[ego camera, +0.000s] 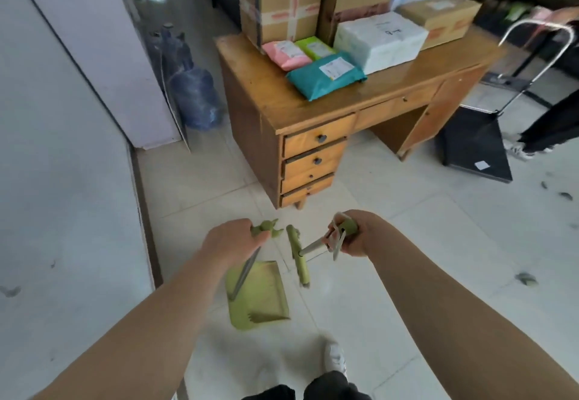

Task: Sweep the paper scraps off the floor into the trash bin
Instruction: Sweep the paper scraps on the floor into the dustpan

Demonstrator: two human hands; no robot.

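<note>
Pale floor tiles [391,243] fill most of my view, with a white wall on the left and a wooden desk [313,99] ahead of me. Cardboard boxes [279,1] and coloured parcels [322,74] are stacked on the desk, a blue water jug [197,99] stands beside it against the wall, and a hand cart [479,142] sits to the right, where another person's legs [551,130] show at the edge.

My left hand [232,240] is closed around the green top of the dustpan [257,296] handle; the pan hangs low over the tiles just in front of my feet, its metal shaft slanting down from my fist. My right hand [354,233] is wrapped around the green grip of the broom [299,255], whose metal shaft runs down and left to the narrow green head, just beside the dustpan's far right corner but apart from it.

Small dark paper scraps [528,279] lie scattered on the floor well off to my right, more of them near the cart. I see no trash bin from here.
</note>
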